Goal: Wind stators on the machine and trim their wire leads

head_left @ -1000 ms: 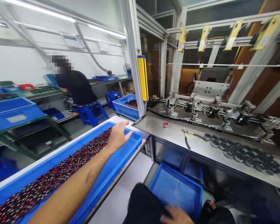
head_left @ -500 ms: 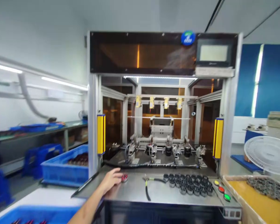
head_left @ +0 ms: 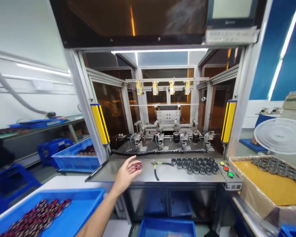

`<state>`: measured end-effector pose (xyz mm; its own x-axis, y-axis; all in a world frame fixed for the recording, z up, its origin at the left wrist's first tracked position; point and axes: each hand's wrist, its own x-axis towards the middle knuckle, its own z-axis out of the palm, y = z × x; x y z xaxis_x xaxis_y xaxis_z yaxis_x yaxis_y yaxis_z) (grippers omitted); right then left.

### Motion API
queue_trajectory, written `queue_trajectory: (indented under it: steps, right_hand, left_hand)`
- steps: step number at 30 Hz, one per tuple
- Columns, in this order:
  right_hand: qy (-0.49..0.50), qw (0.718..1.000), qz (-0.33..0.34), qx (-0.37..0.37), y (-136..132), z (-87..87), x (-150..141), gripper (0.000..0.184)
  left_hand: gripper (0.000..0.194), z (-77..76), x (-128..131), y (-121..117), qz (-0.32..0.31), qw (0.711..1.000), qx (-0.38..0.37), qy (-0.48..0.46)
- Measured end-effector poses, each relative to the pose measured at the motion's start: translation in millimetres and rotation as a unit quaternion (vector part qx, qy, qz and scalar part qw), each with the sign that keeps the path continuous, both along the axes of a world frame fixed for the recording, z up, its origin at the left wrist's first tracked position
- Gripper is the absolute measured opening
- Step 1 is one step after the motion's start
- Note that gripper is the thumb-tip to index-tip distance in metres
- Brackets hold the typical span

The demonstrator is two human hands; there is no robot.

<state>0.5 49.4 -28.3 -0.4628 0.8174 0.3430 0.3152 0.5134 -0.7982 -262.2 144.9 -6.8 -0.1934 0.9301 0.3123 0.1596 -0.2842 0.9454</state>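
My left hand (head_left: 126, 173) reaches in from below, over the front of the metal worktop (head_left: 102, 171). Its fingers and thumb close around a small round motor stator with red windings (head_left: 138, 166). Part of the stator is hidden by the fingers. Just to the right lies a pair of pliers (head_left: 156, 167) with black and yellow-green handles, spread apart. Beyond the pliers stand several black ring-shaped parts (head_left: 197, 166), packed in rows. My right hand is out of view.
Behind the worktop stands a framed machine with several clamping fixtures (head_left: 160, 140). Yellow light barriers (head_left: 100, 123) flank its opening. Coloured buttons (head_left: 226, 169) sit at right. A blue bin (head_left: 93, 197) holds red-wound stators at lower left; a cardboard box (head_left: 251, 187) stands right.
The view has tilted down, bringing the lower-left bin into fuller view. My left hand has moved right, and the red-wound stator is now nearer the pliers, within my fingers.
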Motion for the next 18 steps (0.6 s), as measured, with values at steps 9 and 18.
queue_trajectory:
  steps: [9, 18]
  right_hand:
    - [0.168, 0.972, 0.068, -0.150, -46.5, 41.0, -1.5, 0.032]
    - [0.267, 0.825, 0.308, -0.392, -42.7, 10.3, 31.6, 0.048]
  left_hand:
    - [0.069, -15.1, 82.8, -176.3, -0.001, 0.968, 0.240, 0.067]
    - [0.076, -9.7, 87.1, -197.5, -0.106, 0.972, 0.200, -0.063]
